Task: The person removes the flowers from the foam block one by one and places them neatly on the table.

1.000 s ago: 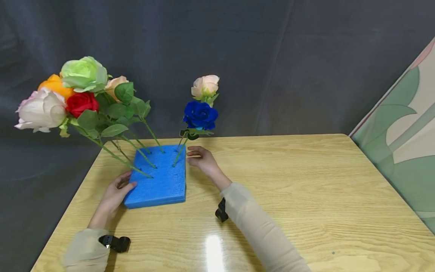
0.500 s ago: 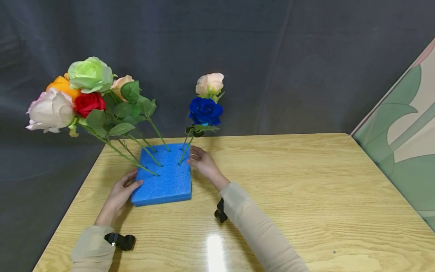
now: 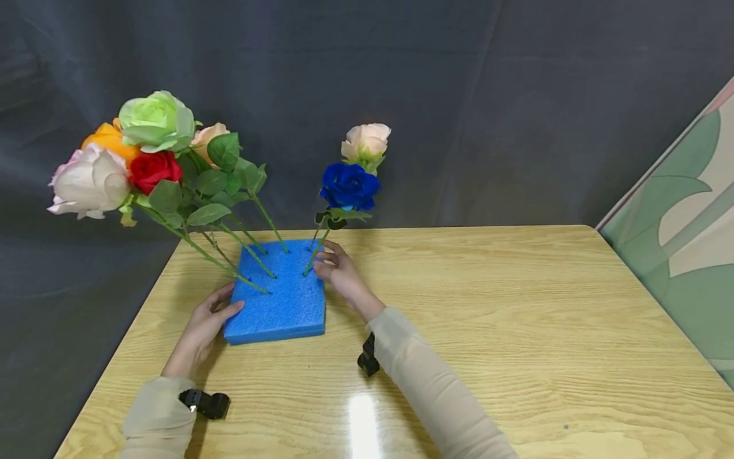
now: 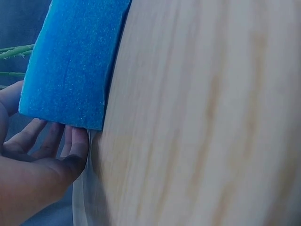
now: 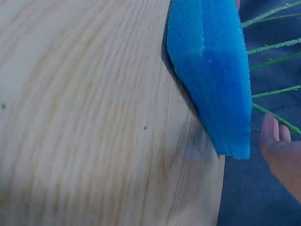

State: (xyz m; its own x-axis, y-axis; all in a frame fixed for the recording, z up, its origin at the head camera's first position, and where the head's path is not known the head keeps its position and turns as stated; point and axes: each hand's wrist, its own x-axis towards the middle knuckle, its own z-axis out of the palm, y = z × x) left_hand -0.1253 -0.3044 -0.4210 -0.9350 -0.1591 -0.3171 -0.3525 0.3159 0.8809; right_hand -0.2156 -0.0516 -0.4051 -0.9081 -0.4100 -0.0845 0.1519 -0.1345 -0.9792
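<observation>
A blue foam block (image 3: 275,315) lies on the table, bearing several artificial roses by their stems. My left hand (image 3: 201,328) holds its left edge, thumb on the top face and fingers against the side (image 4: 61,150). At the block's far right, my right hand (image 3: 346,280) has thumb and fingertips close around the lower stem of a blue rose (image 3: 350,187); fingers are loosely bent, and in the right wrist view the thumb overlaps a green stem (image 5: 282,121). A pale peach rose (image 3: 366,140) stands behind the blue one.
Leaning left over the block's far edge are a green rose (image 3: 157,121), an orange rose (image 3: 111,141), a red rose (image 3: 155,171), a pinkish-white rose (image 3: 92,182) and another peach rose (image 3: 206,143). A dark curtain (image 3: 487,127) hangs behind the wooden table (image 3: 487,306).
The block and its roses have shifted slightly right with my left hand. My right hand, earlier apart from the block's right edge, now overlaps that edge beside the blue rose's stem.
</observation>
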